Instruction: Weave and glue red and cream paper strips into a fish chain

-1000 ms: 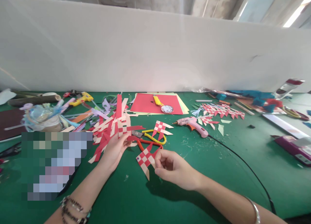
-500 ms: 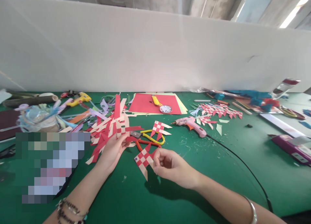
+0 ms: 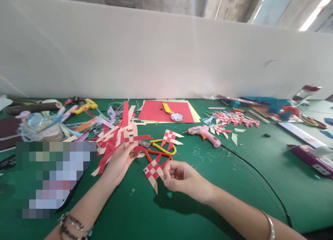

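Observation:
My left hand (image 3: 119, 163) is closed on a half-woven piece of red and cream paper strips (image 3: 129, 138), its loose ends sticking out. A heap of red and cream strips (image 3: 105, 160) lies beside and behind that hand. With curled fingers, my right hand (image 3: 183, 181) pinches the tail end of a red and cream checkered paper fish (image 3: 153, 170); the fingertips partly hide the tail. The fish overlaps the red handle of scissors that also have a yellow handle (image 3: 174, 148). A second checkered fish (image 3: 169, 137) lies over the yellow handle.
A pink glue gun (image 3: 205, 133) with a black cord lies right of centre. Behind are red sheets (image 3: 151, 110) with a yellow cutter (image 3: 167, 108) and a round tin (image 3: 177, 117). More woven pieces (image 3: 231, 118) lie right; a yellow glue gun (image 3: 85, 106) lies left.
Both hands stay almost where they were. My right hand and the paper fish have shifted very slightly to the left.

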The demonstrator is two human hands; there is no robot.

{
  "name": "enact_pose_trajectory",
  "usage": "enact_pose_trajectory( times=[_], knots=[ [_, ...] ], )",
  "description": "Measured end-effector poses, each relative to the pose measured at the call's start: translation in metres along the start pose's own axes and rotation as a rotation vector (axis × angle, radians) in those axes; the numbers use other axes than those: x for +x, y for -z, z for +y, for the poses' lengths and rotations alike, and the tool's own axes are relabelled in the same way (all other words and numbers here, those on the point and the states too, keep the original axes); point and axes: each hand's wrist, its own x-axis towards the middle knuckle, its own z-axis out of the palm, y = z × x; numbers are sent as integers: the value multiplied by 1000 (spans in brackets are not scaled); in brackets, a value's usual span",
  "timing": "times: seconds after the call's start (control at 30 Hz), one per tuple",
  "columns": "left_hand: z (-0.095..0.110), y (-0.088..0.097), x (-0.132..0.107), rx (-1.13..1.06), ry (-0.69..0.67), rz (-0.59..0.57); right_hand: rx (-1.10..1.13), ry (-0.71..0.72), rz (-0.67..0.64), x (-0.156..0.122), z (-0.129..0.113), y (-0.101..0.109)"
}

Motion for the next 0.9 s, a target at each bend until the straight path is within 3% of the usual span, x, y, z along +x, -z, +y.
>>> enact_pose_trajectory(
  times=[0.27, 0.5, 0.9],
  knots=[
    [2, -1, -1, 0, 13, 7, 42, -66, -194, -1, 6, 6],
    [2, -1, 0, -23, 14, 19, 65, 6, -302, -1, 10, 8],
    [0, 2, 1, -26, 0, -18, 106, -67, -376, -3, 9, 5]
  ],
)
